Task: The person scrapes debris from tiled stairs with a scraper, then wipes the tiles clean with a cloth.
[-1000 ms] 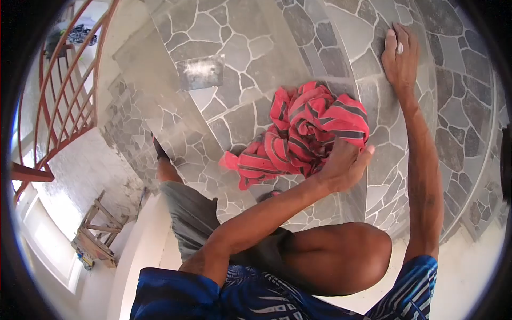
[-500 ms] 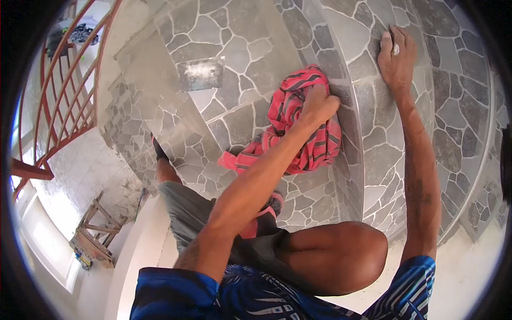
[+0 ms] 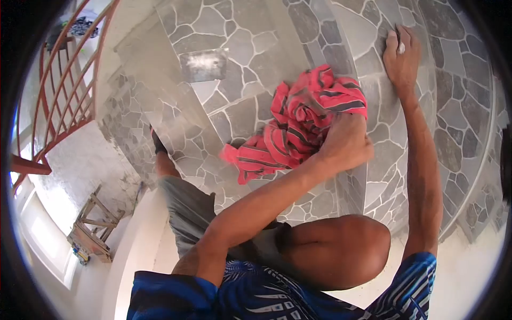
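A bunched red cloth (image 3: 280, 146) with dark and grey stripes lies over the stone-patterned steps. My left hand (image 3: 348, 141) is closed around its right side, near a step edge, with some of the fingers hidden in the folds. Farther right and higher up, my right hand (image 3: 403, 61) rests on the patterned stone surface (image 3: 450, 114), its fingers stretched out and holding nothing. A pale ring or patch shows on one finger of that hand.
Grey irregular stones with white joints cover the steps. A shiny wet-looking rectangle (image 3: 205, 65) lies left of the cloth. A red-brown metal railing (image 3: 69, 88) stands at the left, with a small wooden stand (image 3: 96, 226) below it. My bent knee (image 3: 341, 253) is close by.
My left hand has moved right and slightly down, dragging the cloth rightward onto the step edge and changing its folds. My right hand stays at about the same place on the stone.
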